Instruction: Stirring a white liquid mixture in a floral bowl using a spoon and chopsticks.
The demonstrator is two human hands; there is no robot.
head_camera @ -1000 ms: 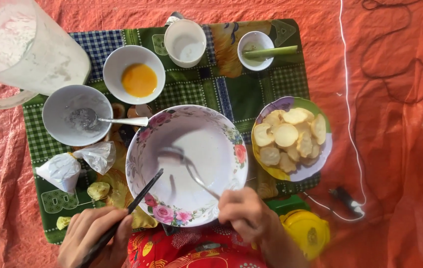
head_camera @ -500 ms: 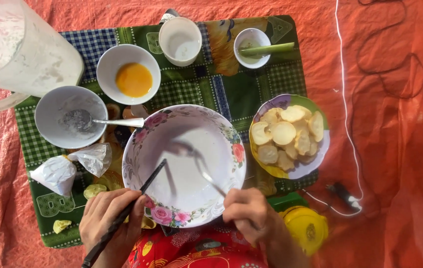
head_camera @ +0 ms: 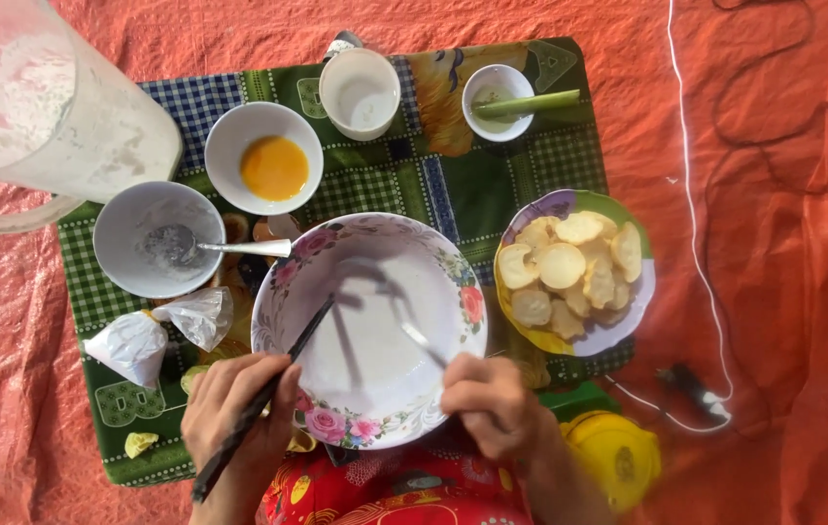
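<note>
A large floral bowl [head_camera: 463, 301] holding white batter sits on a green checked cloth [head_camera: 477, 185]. My right hand [head_camera: 492, 403] grips a metal fork [head_camera: 404, 316] whose tines are in the batter. My left hand [head_camera: 239, 408] rests at the bowl's near left rim and holds dark chopsticks [head_camera: 268, 389] that point into the bowl.
A plate of pale round slices [head_camera: 569, 267] lies to the right. A bowl of beaten egg [head_camera: 274, 167], a grey bowl with a spoon [head_camera: 156, 243], a white cup [head_camera: 361, 92], a small bowl with a green stalk [head_camera: 501, 102], tied plastic bags [head_camera: 132, 345], a floury jug [head_camera: 35, 107], a yellow lid [head_camera: 613, 457] and a white cable [head_camera: 691, 214] surround it.
My left hand has moved right to the bowl's rim, bringing the chopstick tips over the batter. The fork has shifted within the bowl as my right hand stirs.
</note>
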